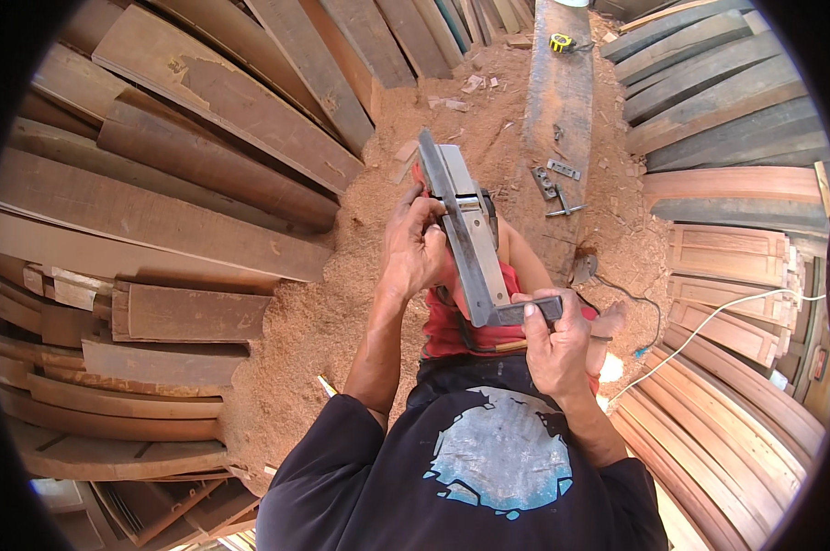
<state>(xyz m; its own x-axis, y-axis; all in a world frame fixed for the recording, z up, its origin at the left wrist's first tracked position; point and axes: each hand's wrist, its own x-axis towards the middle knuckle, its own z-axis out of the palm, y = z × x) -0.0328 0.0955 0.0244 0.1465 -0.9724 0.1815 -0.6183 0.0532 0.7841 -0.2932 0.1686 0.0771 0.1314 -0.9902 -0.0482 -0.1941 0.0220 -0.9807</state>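
Note:
An electric hand planer [482, 246] is tipped over in front of me, its silver sole and cutter slot facing up. My left hand [417, 241] grips its left side, the fingers curled near the cutter slot. Along the sole lies the long steel blade of a try square [464, 253], set on edge. My right hand [559, 342] is closed on the square's dark stock [530, 311] at the planer's near end, thumb on top. The planer's underside body is mostly hidden by the sole and my left hand.
A worn plank [562, 101] stretches away beyond the planer, with a yellow tape measure [562, 42], small metal parts [544, 183] and a T-shaped tool [566, 209] on it. Sawdust [291, 367] covers the ground. Boards [195, 230] are stacked left, panels [727, 253] right, beside a white cord [709, 317].

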